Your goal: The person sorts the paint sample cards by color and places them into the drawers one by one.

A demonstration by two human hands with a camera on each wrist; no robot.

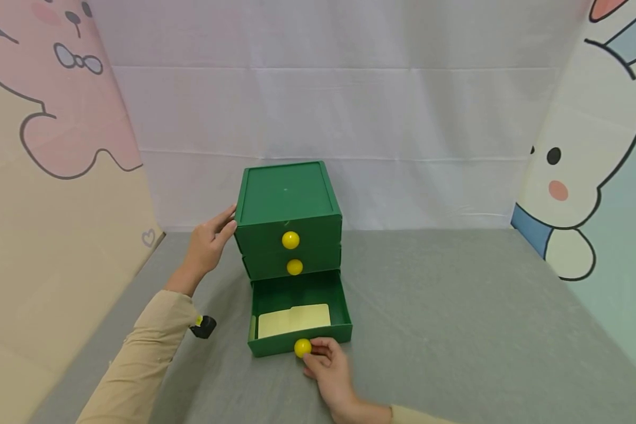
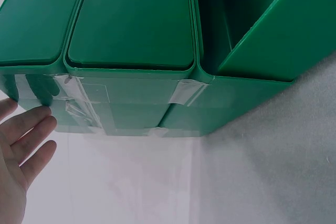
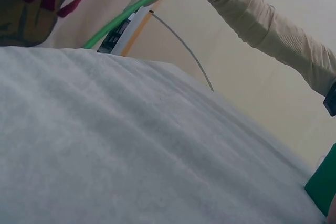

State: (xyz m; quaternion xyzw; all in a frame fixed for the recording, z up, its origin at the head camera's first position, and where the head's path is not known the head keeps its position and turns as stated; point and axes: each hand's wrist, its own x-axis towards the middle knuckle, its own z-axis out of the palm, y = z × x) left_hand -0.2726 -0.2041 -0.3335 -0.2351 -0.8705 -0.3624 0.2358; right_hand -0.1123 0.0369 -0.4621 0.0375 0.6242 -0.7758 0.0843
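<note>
A green three-drawer cabinet (image 1: 286, 194) stands on the grey cloth, its bottom drawer (image 1: 344, 315) pulled out. Inside that drawer lie pale yellow flat pieces (image 1: 297, 319), their kind unclear. My right hand (image 1: 333, 372) pinches the round yellow knob (image 1: 302, 347) on the drawer's front between thumb and fingers. My left hand (image 1: 208, 244) touches the cabinet's upper left side, fingers fairly straight; in the left wrist view the hand (image 2: 21, 156) has its fingertips at the taped side wall. Only a sliver of the right hand (image 3: 332, 214) shows in the right wrist view, beside a green corner (image 3: 321, 182).
Two upper drawers with yellow knobs (image 1: 291, 240) are closed. Grey cloth (image 1: 456, 318) covers the table. A white curtain (image 1: 403, 112) hangs behind, with cartoon-printed panels (image 1: 577, 194) at both sides. A black device (image 1: 204, 327) sits at the left sleeve.
</note>
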